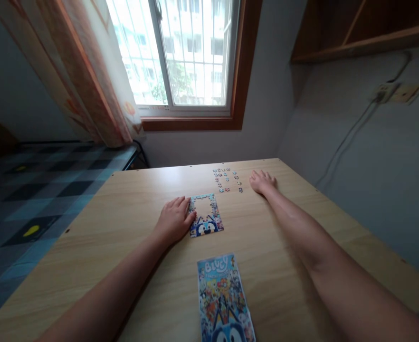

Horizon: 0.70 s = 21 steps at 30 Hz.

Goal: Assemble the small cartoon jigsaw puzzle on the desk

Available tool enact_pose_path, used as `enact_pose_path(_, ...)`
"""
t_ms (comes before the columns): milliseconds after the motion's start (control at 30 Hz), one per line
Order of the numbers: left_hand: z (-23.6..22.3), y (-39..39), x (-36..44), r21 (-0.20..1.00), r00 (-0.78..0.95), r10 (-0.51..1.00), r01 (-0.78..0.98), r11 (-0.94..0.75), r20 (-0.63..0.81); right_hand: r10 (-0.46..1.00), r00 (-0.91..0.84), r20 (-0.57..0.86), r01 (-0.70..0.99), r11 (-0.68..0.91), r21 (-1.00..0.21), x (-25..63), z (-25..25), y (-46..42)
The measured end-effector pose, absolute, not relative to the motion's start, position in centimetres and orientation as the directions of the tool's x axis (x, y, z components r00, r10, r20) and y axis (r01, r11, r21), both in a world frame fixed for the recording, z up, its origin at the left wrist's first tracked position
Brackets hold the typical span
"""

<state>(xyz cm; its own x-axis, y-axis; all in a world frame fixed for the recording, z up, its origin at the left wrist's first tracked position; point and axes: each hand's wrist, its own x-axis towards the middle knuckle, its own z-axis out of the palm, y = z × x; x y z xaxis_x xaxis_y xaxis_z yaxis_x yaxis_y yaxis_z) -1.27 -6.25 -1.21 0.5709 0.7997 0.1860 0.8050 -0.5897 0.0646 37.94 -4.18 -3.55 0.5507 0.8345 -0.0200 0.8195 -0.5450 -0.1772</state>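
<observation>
My left hand (175,218) lies palm down on the table, fingers stretched out. Its thumb and fingertips rest at the left edge of a partly assembled jigsaw puzzle (205,225). That puzzle has a filled border, a blue cartoon dog's face at the bottom, and a gap of bare wood in its middle. Farther back, my right hand (262,182) is on the tabletop with its fingers spread; its palm side is hidden. Just left of it lie loose jigsaw pieces (240,190), and several more pieces (221,190) are laid out in rough rows beyond the puzzle.
A printed Bluey picture sheet (222,289) lies close to me on the wooden table (124,204). Behind the table are a window (195,57) and a curtain (99,95). A checked bed (34,190) stands at left. A cable (348,133) hangs along the right wall.
</observation>
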Motion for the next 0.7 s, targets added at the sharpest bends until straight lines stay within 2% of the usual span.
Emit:
enact_pose_path(467,-1.2,-6.2,-1.6,0.106,0.549,0.815,0.813,-0.572,0.185,0.861,0.509,-0.007,0.845,-0.502,-0.186,38.8,-4.0,-2.4)
enact_pose_path(700,-1.3,-6.3,-1.6,0.122,0.544,0.815,0.812,-0.571,0.197,0.849,0.518,0.104,0.844,-0.487,-0.226,38.6,-3.9,-2.8)
